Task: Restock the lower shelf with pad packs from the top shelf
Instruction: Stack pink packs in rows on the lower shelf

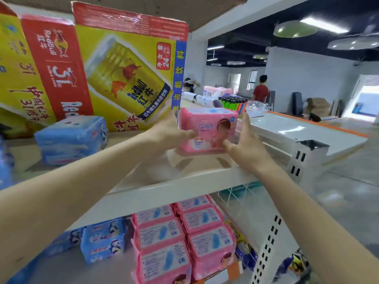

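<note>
As the left grip [174, 134] and right grip [245, 140] clasp the pack [207, 130] from either side, just right of the carton [123, 74], we judge pickup underway. Next we must lower it squarely onto the pink stacks [184, 238] below the carton.

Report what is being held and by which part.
A pink plastic-wrapped pad pack: the left grip on its left end, the right grip on its right end.
</note>
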